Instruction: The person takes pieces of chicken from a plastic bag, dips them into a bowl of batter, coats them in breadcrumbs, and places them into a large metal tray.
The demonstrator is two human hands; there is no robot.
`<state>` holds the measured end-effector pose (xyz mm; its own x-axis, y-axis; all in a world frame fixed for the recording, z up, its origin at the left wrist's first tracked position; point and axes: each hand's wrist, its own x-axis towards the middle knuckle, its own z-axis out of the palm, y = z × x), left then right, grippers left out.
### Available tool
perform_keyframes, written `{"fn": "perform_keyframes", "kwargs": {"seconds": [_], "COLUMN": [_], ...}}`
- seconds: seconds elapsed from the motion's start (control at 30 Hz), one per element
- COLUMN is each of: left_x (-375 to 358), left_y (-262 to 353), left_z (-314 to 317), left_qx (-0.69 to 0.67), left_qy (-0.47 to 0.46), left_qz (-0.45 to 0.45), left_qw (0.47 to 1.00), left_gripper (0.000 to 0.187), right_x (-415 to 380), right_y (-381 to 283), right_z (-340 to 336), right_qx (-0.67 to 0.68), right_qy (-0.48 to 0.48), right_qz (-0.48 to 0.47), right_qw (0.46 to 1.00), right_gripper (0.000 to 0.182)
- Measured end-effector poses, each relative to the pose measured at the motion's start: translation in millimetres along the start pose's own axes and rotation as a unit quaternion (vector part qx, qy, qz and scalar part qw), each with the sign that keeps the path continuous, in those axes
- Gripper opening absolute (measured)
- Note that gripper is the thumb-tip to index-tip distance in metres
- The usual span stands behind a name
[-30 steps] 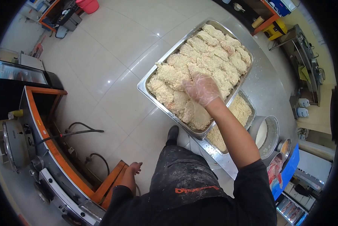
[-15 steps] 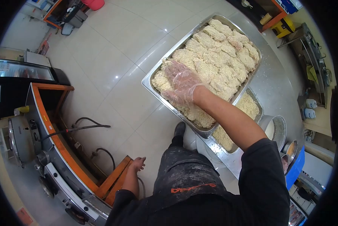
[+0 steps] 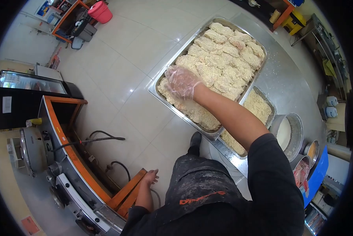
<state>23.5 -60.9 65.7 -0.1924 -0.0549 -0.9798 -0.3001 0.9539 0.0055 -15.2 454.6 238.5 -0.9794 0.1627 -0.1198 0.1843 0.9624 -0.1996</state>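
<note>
A deep steel tray (image 3: 162, 95) is filled with overlapping breaded cutlets (image 3: 214, 59), pale and coated in crumbs. At the tray's near left end, my right hand (image 3: 181, 82), in a clear plastic glove, rests over the cutlets with its fingers curled down; anything under the fingers is hidden. My right forearm crosses above the near edge of the tray. My left hand (image 3: 150, 177), bare and holding nothing, hangs low beside an orange wooden frame (image 3: 131, 191), its fingers somewhat apart.
Beside the big tray on the steel table (image 3: 290, 82) is a smaller tray of crumbs (image 3: 258, 105). Nearer me stand a steel pot with white contents (image 3: 296, 135) and a small bowl (image 3: 312, 151). A counter with cooking equipment (image 3: 72, 196) lines the left; a black hose (image 3: 102, 138) runs there.
My right hand has drawn in from lying spread on the cutlets to curled fingers, slightly left. The whole view has shifted a little. My left hand still hangs with nothing in it.
</note>
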Motion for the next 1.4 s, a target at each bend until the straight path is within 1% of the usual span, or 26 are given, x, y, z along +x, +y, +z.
{"fn": "perform_keyframes", "kwargs": {"seconds": [0.1, 0.17, 0.2, 0.23, 0.27, 0.3, 0.4, 0.47, 0.5, 0.53, 0.57, 0.6, 0.63, 0.7, 0.77, 0.8, 0.87, 0.9, 0.93, 0.97, 1.0, 1.07, 1.17, 1.27, 1.37, 1.4], "left_x": [8.7, 42.1, 48.5, 52.8, 52.8, 49.3, 41.0, 39.5, 38.4, 36.4, 34.2, 30.2, 23.5, 12.2, -15.9, -19.1, -22.2, -28.9, -40.6, -41.4, -42.4, -27.0, -63.0, -68.2, -70.4, -71.1], "left_y": [-8.8, -35.9, -43.5, -53.3, -59.6, -60.6, -40.2, -17.3, -3.3, 10.3, 24.3, 39.4, 54.3, 78.5, 99.0, 98.5, 96.1, 91.7, 87.3, 78.0, 68.7, 38.0, 11.4, -26.3, -57.9, -66.9], "left_z": [2.5, 1.0, 2.8, 7.6, 13.3, 14.5, 12.7, 10.2, 10.7, 13.4, 17.6, 25.2, 34.5, 57.2, 90.4, 102.9, 132.5, 147.2, 163.4, 172.8, 182.3, 189.0, 214.5, 222.7, 232.3, 236.1], "left_qx": [0.017, 0.014, 0.026, 0.002, -0.020, -0.014, 0.052, 0.100, 0.122, 0.141, 0.157, 0.171, 0.183, 0.203, 0.225, 0.235, 0.249, 0.298, 0.345, 0.351, 0.358, 0.286, 0.277, 0.258, 0.239, 0.231], "left_qy": [-0.025, -0.058, -0.079, -0.053, -0.028, -0.028, -0.039, -0.038, -0.034, -0.031, -0.026, -0.023, -0.024, -0.038, -0.044, -0.050, -0.064, -0.067, -0.069, -0.065, -0.061, -0.041, -0.044, -0.056, -0.066, -0.071], "left_qz": [-0.024, -0.042, -0.049, -0.034, -0.017, -0.020, -0.031, -0.031, -0.027, -0.021, -0.014, -0.004, 0.009, 0.040, 0.071, 0.071, 0.074, 0.086, 0.096, 0.088, 0.079, 0.020, 0.039, 0.037, 0.031, 0.032], "left_qw": [0.999, 0.997, 0.995, 0.998, 0.999, 0.999, 0.997, 0.994, 0.992, 0.989, 0.987, 0.985, 0.983, 0.978, 0.971, 0.968, 0.964, 0.948, 0.931, 0.930, 0.929, 0.957, 0.959, 0.964, 0.968, 0.970], "left_gripper": [0.062, 0.060, 0.059, 0.054, 0.051, 0.051, 0.051, 0.052, 0.052, 0.052, 0.052, 0.052, 0.052, 0.057, 0.060, 0.061, 0.062, 0.062, 0.062, 0.062, 0.063, 0.063, 0.062, 0.062, 0.061, 0.061], "right_x": [1.0, 5.4, -5.7, -23.1, -57.3, -95.7, -231.6, -343.8, -405.0, -468.6, -527.1, -582.5, -637.0, -723.8, -776.8, -793.5, -816.9, -825.3, -823.7, -815.4, -806.8, -793.8, -791.1, -785.0, -780.6, -779.5], "right_y": [1.0, 6.2, 3.5, 3.0, -1.4, -7.5, -4.3, 12.6, 15.0, 18.0, 26.1, 26.8, 33.3, 32.8, 31.9, 35.4, 58.0, 72.2, 90.3, 104.8, 108.5, 111.3, 141.8, 154.4, 157.4, 161.6], "right_z": [-12.8, 8.0, -10.2, -26.7, -54.1, -80.8, -108.7, -122.3, -139.6, -147.4, -148.1, -156.5, -153.7, -150.1, -116.6, -94.9, -46.2, -22.6, -4.5, 3.1, -3.2, -16.5, 24.8, 51.5, 51.1, 58.3], "right_qx": [0.028, 0.044, 0.041, 0.039, 0.084, 0.128, 0.193, 0.240, 0.277, 0.249, 0.232, 0.249, 0.190, 0.165, 0.125, 0.104, 0.048, 0.020, 0.050, 0.078, 0.126, 0.219, 0.183, 0.062, 0.105, 0.094], "right_qy": [0.021, 0.198, 0.171, 0.143, 0.137, 0.135, 0.233, 0.273, 0.262, 0.279, 0.286, 0.317, 0.314, 0.205, 0.111, 0.062, 0.184, 0.243, 0.130, 0.014, -0.025, -0.107, -0.047, -0.059, -0.079, -0.075], "right_qz": [-0.021, -0.052, -0.069, -0.080, -0.018, 0.041, 0.073, 0.110, 0.192, 0.236, 0.325, 0.371, 0.442, 0.588, 0.581, 0.574, 0.490, 0.441, 0.475, 0.500, 0.524, 0.561, 0.545, 0.479, 0.514, 0.507], "right_qw": [0.999, 0.978, 0.982, 0.986, 0.987, 0.982, 0.950, 0.925, 0.904, 0.897, 0.871, 0.837, 0.818, 0.765, 0.797, 0.810, 0.851, 0.864, 0.869, 0.862, 0.842, 0.791, 0.817, 0.874, 0.847, 0.854], "right_gripper": [0.044, 0.038, 0.038, 0.037, 0.037, 0.037, 0.035, 0.032, 0.028, 0.025, 0.021, 0.018, 0.015, 0.012, 0.012, 0.013, 0.013, 0.013, 0.014, 0.014, 0.018, 0.031, 0.037, 0.039, 0.038, 0.032]}}
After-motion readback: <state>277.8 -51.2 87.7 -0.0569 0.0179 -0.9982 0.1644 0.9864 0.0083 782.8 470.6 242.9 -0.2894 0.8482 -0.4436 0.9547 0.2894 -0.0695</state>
